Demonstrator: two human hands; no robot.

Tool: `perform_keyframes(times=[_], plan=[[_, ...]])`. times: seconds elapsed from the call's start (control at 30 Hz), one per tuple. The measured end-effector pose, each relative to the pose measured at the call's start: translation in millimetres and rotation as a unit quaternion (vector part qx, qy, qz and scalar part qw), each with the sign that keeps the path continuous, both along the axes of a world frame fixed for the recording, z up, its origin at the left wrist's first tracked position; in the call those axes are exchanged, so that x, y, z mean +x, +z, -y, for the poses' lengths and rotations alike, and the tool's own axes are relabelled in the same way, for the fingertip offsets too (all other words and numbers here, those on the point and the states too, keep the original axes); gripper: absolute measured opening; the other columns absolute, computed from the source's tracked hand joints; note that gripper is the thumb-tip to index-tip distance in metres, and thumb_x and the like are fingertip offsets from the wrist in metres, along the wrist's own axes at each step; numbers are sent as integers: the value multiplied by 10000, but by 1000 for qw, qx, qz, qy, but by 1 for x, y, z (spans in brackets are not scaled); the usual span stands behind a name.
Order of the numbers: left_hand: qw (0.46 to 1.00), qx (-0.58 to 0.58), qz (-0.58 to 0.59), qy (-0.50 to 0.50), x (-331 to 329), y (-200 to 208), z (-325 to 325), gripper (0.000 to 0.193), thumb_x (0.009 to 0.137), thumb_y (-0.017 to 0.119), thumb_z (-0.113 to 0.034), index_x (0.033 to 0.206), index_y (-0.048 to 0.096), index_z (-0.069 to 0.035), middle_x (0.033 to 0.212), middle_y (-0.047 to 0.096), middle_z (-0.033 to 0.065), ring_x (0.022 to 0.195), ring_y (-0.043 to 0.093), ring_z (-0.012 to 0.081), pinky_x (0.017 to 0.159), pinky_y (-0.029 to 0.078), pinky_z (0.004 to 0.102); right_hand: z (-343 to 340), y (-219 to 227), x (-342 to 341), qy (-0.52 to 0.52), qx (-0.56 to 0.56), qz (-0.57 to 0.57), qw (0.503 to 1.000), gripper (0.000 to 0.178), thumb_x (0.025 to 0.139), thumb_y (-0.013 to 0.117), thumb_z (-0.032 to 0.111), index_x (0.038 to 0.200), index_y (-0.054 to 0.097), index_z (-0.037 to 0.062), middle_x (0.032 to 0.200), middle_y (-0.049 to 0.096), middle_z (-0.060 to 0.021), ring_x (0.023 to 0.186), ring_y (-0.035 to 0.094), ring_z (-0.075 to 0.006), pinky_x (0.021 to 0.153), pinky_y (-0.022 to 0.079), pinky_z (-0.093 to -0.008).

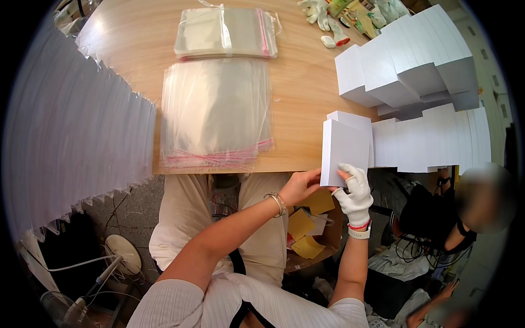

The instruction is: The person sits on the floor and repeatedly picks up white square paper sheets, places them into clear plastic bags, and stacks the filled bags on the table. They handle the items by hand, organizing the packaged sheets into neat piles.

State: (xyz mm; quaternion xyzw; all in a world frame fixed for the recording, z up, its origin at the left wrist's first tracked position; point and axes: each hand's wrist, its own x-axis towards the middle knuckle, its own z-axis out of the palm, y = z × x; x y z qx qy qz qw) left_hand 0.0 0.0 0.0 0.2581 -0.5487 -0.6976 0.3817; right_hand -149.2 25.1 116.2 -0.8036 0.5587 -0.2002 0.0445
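Observation:
A flat white box (345, 150) stands tilted at the table's front edge, in front of another white one (350, 117). My right hand (354, 192), in a white glove with bare fingertips, grips its lower edge, thumb on the face. The bare fingers of my left hand (299, 187) are closed at its lower left corner; the fingertips are partly hidden there. To the left lies a spread stack of clear plastic sleeves (219, 109) with pink-edged flaps. Behind it sits a bundle of similar sleeves (221, 33), tied with a white strip.
Rows of white boxes (404, 57) fill the table's right side, with another row (432, 139) nearer. Tall stacks of sleeved white items (76, 131) stand at left. Gloves (317, 13) and clutter lie at the back. Below is a carton with yellow paper (309, 246); a person sits at right.

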Motion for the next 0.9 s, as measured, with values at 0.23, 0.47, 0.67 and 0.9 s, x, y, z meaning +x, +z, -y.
perform_keyframes(times=[0.23, 0.47, 0.67, 0.9], plan=[[991, 71, -111, -2, -4, 2, -8, 460, 813, 515, 56, 1261, 429, -6, 1119, 579, 106, 1018, 567, 151, 880, 464, 279, -2, 1, -1, 3, 7, -4, 1000, 350, 595, 684, 70, 912, 601, -54, 1051, 573, -136, 927, 544, -298, 761, 469, -343], [995, 91, -43, 20, -5, -2, -2, 406, 821, 498, 46, 1222, 463, 1, 1034, 615, 87, 969, 585, 141, 856, 472, 268, -19, -3, 3, -49, -50, 47, 996, 383, 600, 699, 32, 961, 589, -37, 1060, 556, -123, 930, 530, -302, 785, 459, -343], [983, 120, -135, -46, 1, -2, -3, 442, 817, 523, 68, 1247, 442, 2, 1095, 587, 74, 1002, 562, 129, 873, 464, 262, -73, -58, -5, -267, 66, 509, 816, 204, 823, 589, 67, 993, 521, -25, 961, 557, -96, 830, 548, -158, 750, 474, -294], [993, 80, -89, -22, 1, -2, 3, 412, 798, 524, 78, 1201, 478, 8, 983, 627, 94, 915, 596, 134, 834, 486, 265, -72, -59, 4, -277, 133, 644, 700, 221, 889, 536, 191, 984, 497, -4, 914, 544, -93, 739, 532, -152, 683, 478, -299]])
